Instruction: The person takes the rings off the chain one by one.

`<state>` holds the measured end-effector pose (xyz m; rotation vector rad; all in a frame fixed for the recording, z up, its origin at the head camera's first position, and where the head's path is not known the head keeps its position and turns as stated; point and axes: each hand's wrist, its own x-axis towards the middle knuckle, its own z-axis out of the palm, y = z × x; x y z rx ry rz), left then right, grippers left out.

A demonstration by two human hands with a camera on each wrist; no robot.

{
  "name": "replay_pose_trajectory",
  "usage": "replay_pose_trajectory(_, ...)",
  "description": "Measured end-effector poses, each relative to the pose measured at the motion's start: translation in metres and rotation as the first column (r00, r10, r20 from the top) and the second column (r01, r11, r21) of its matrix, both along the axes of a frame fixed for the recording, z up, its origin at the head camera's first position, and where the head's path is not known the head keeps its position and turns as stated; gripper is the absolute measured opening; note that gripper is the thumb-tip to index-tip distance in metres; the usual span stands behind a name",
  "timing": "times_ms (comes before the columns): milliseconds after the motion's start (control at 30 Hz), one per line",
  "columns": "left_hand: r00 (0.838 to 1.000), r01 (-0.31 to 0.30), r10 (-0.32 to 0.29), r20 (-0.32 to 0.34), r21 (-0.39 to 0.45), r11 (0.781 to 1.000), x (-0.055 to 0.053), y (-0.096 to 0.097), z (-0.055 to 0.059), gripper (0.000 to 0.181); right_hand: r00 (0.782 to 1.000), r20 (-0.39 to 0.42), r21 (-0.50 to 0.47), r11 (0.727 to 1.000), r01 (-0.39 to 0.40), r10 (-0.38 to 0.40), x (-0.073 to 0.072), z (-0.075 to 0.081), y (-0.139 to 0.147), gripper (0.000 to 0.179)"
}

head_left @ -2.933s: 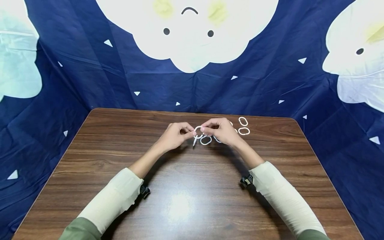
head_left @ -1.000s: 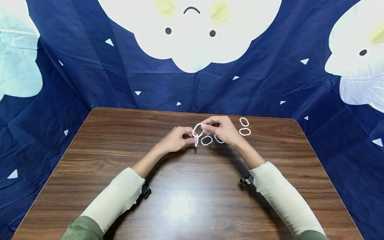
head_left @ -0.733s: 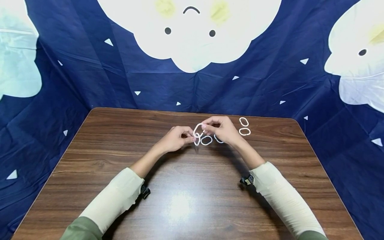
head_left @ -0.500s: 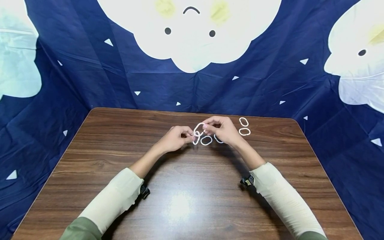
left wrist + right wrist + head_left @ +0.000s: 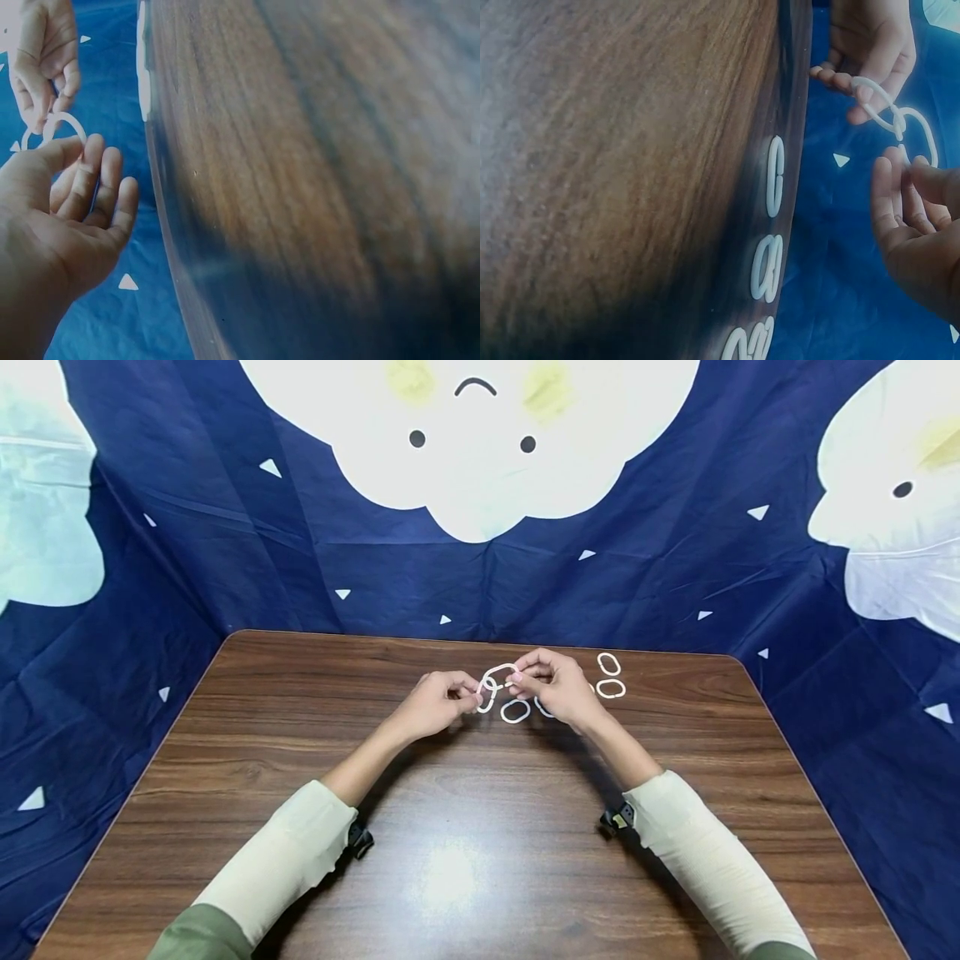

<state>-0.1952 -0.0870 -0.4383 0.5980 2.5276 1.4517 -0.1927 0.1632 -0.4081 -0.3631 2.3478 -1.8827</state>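
Note:
Two white plastic chain links are hooked through each other between my hands, above the table. My left hand [image 5: 433,706] pinches the left link [image 5: 485,708] between thumb and fingers. With thumb and index finger my right hand [image 5: 558,687] pinches the other link [image 5: 497,669], which is tilted and has a small gap in its side. In the right wrist view the left link [image 5: 874,100] and the right link [image 5: 932,139] cross at one point. The left wrist view shows my left hand [image 5: 67,217] with thumb and index finger on its link [image 5: 71,120].
Loose white links lie on the wooden table [image 5: 450,793]: one link [image 5: 515,711] just below the hands, others partly under the right hand, and two, an upper link [image 5: 609,664] and a lower link [image 5: 611,688], to its right. A blue cloth [image 5: 375,568] hangs behind the far edge.
The hooked links have been raised slightly and spread sideways; the left link swung from hanging upright to slanting left. Earlier the left hand held it lower. Both hands keep their grip.

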Motion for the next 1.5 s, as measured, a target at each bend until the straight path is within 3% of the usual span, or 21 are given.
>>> replay_pose_trajectory(200, 0.999, -0.036, 0.036, -0.003, -0.016, 0.999, -0.001, 0.001, 0.002, 0.014, 0.999, 0.034, -0.022, 1.000, 0.010, -0.009, 0.001, -0.002, -0.001, 0.014)
replay_pose_trajectory(700, 0.985, -0.121, 0.112, 0.131, 0.057, 0.991, -0.004, 0.006, 0.001, 0.015, 0.995, 0.099, -0.078, 0.997, 0.011, -0.003, 0.004, -0.010, -0.006, 0.011)
replay_pose_trajectory(1100, 0.980, -0.139, 0.126, 0.156, 0.075, 0.987, -0.004, 0.009, -0.001, 0.016, 0.990, 0.141, -0.109, 0.994, 0.009, 0.006, 0.006, -0.015, -0.009, 0.020)
replay_pose_trajectory(1500, 0.982, -0.133, 0.126, 0.141, 0.045, 0.990, -0.007, 0.008, -0.001, 0.015, 0.992, 0.129, -0.101, 0.995, 0.021, -0.008, 0.006, -0.014, -0.003, 0.014)
